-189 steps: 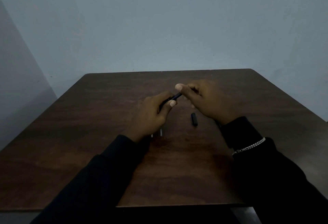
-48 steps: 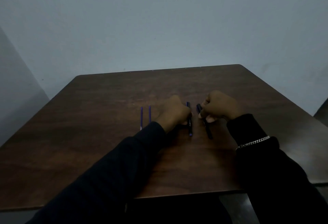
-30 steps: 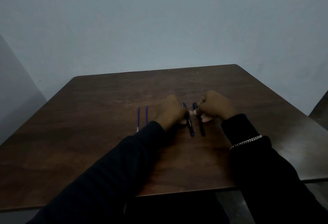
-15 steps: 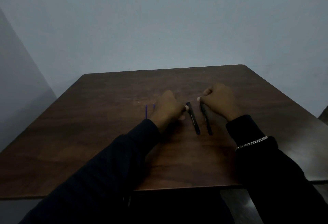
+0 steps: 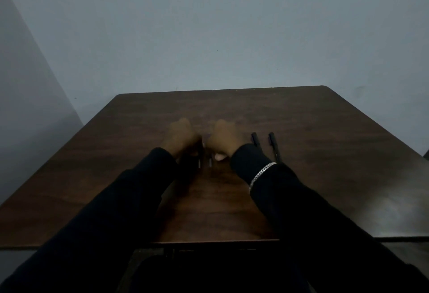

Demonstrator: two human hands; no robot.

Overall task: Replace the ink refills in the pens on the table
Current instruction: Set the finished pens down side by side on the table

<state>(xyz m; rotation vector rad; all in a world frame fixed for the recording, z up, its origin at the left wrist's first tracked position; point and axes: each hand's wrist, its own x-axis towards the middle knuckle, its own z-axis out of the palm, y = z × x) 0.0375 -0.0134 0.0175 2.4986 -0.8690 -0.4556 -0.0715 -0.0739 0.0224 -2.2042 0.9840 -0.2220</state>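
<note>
Two dark pens lie side by side on the brown table [image 5: 325, 153], the left pen [image 5: 255, 140] and the right pen [image 5: 274, 147], both right of my hands and partly hidden by my right sleeve. Two thin ink refills lie parallel near the table's middle, and only their near ends show: the left refill [image 5: 199, 163] and the right refill [image 5: 210, 162]. My left hand [image 5: 182, 137] is curled over the left refill. My right hand [image 5: 224, 138] is curled over the right refill, its thumb beside it. Both hands are blurred.
A pale wall rises behind the table's far edge [image 5: 220, 89]. My right wrist carries a silver chain bracelet [image 5: 262, 173]. The table's near edge [image 5: 209, 242] runs just under my forearms.
Both hands let go of the two pens and moved left onto the two refills. The pens stay lying side by side, now to the right of my hands.
</note>
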